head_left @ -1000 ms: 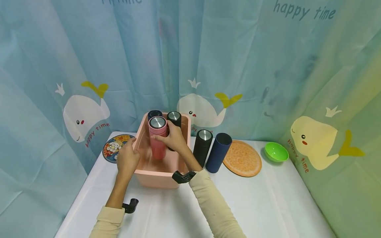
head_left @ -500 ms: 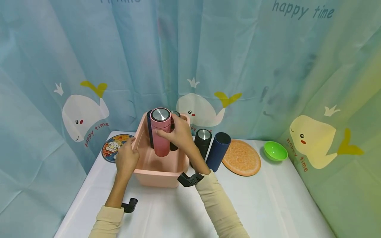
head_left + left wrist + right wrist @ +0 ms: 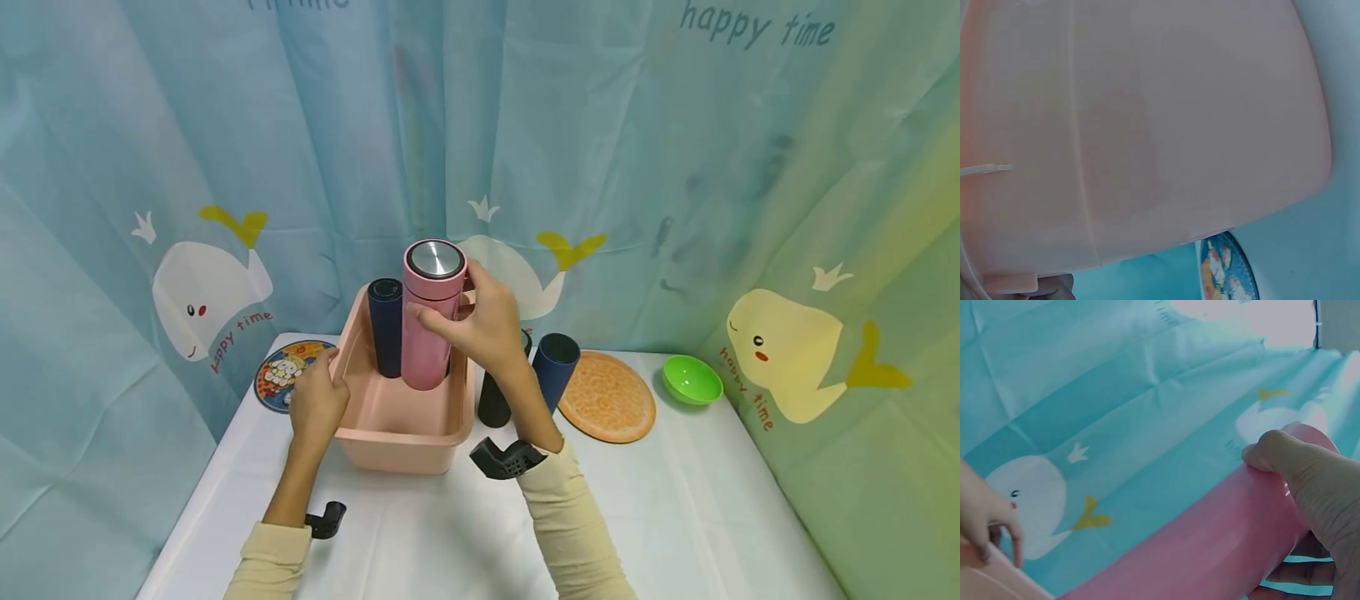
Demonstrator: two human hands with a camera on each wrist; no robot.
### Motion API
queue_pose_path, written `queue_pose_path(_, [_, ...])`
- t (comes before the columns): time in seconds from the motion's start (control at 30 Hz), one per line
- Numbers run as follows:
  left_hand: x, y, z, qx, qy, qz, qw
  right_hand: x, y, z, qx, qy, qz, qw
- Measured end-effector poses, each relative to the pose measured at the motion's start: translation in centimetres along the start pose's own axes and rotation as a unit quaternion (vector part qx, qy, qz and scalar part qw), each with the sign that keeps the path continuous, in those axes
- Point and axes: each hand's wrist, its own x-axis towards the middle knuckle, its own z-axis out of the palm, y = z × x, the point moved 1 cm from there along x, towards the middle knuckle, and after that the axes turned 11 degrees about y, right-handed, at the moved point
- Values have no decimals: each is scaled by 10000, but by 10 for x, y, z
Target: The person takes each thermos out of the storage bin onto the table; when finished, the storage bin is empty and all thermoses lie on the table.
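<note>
My right hand (image 3: 483, 321) grips a pink thermos bottle (image 3: 427, 342) with a silver-topped lid, holding it upright above the pink plastic bin (image 3: 401, 454). In the right wrist view the thumb and fingers wrap round the pink bottle (image 3: 1210, 540). My left hand (image 3: 318, 400) holds the bin's left rim, fingers hooked over it. Inside the bin a dark blue bottle (image 3: 386, 333) stands at the back left. A black bottle in there is almost wholly hidden behind the pink one. The bin's outer wall (image 3: 1166, 137) fills the left wrist view.
Right of the bin stand a black bottle (image 3: 493, 404), partly behind my right arm, and a navy bottle (image 3: 557, 367). Farther right lie an orange round mat (image 3: 611, 398) and a green bowl (image 3: 692, 381). A cartoon round mat (image 3: 281, 379) lies left. A curtain (image 3: 360, 150) hangs behind.
My right hand has lifted the pink bottle up from inside the bin and moved it to the right. The left hand has stayed on the rim.
</note>
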Motion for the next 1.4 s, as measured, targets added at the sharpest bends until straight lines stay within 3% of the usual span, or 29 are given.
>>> queue_pose_path(0.33, [-1, -1, 0, -9, 31, 21, 10000, 0, -11, -45, -184, 433, -185, 9987])
queue_pose_path(0.73, [0, 0, -1, -4, -84, -60, 9999, -24, 5, -81, -708, 759, 332, 9940])
queue_pose_path(1.07, [1, 2, -1, -12, -80, -51, 10000, -50, 22, -89, -999, 683, 567, 9910])
queue_pose_path(1.4, [1, 0, -1, -23, -113, -69, 9999, -88, 55, -79, -1109, 395, 1109, 9868])
